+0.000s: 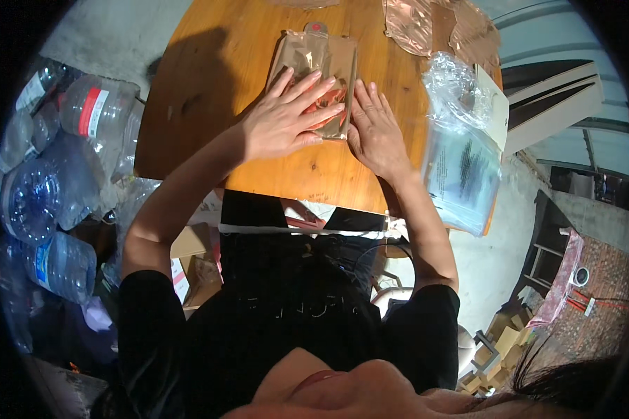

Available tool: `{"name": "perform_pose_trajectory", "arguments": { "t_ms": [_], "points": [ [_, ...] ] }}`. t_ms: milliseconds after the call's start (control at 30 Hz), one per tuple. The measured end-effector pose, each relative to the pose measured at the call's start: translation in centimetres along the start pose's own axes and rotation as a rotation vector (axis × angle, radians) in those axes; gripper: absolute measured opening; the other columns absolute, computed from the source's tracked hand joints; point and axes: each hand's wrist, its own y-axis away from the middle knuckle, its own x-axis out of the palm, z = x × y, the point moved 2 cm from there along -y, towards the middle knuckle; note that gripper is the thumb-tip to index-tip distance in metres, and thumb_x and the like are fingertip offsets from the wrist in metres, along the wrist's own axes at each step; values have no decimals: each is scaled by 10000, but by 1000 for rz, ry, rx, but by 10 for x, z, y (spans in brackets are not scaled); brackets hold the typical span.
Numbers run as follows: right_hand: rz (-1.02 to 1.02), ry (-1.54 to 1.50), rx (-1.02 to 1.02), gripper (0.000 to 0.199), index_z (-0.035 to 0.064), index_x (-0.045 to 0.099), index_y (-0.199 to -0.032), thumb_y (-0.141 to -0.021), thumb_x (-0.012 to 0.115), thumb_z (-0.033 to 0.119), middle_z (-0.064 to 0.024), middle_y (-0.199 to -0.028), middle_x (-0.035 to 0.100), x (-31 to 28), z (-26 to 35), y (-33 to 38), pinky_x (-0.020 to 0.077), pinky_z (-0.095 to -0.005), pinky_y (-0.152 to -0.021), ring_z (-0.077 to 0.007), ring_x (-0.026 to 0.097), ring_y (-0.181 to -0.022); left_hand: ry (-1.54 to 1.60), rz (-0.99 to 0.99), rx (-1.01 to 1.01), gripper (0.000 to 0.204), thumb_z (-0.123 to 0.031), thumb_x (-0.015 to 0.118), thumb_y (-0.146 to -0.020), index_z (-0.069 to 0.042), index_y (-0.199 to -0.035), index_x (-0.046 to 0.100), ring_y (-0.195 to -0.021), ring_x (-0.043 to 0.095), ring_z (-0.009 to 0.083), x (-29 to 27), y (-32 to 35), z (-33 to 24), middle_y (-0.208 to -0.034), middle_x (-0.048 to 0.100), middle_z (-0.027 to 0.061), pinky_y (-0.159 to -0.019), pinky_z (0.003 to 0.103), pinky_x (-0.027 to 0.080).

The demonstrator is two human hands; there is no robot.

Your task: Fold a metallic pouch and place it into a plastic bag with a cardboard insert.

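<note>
A flat, shiny copper-coloured foil packet [335,56] lies on the wooden table [307,174], its narrow tab with a red spot at the far end. My left hand [279,119] rests flat across the packet's near half, fingers spread and holding nothing. It covers part of a red-orange area on the packet's face. Along the packet's right edge lies my right hand [379,136], its fingers stretched out forward and its palm down on the table. The packet's near left corner is hidden under my left hand.
Crumpled copper-coloured foil pieces [409,26] lie at the table's far right. Clear plastic bags [461,171] are stacked along its right edge, partly over it. Several large empty plastic bottles [31,199] crowd the floor at left. Cardboard boxes [500,349] stand at lower right.
</note>
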Motion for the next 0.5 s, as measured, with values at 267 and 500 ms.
{"name": "perform_pose_trajectory", "arguments": {
  "t_ms": [267,500],
  "points": [
    [252,57,-260,501,56,420,-1355,-899,519,238,-133,-1423,377,-7,-16,-15,142,-433,-1142,-292,233,-1378,0,53,13,572,-455,494,-892,-274,-1413,340,-1389,184,305,1,3,1,-1512,196,86,-1110,553,85],
    [224,13,-297,489,86,423,-1355,-904,508,256,-123,-1433,364,1,-40,-42,100,-418,-1151,-277,172,-1397,-4,83,36,566,-471,481,-893,-311,-1414,329,-1382,190,332,-1,1,1,-1510,202,92,-1094,582,102]
  ]
}}
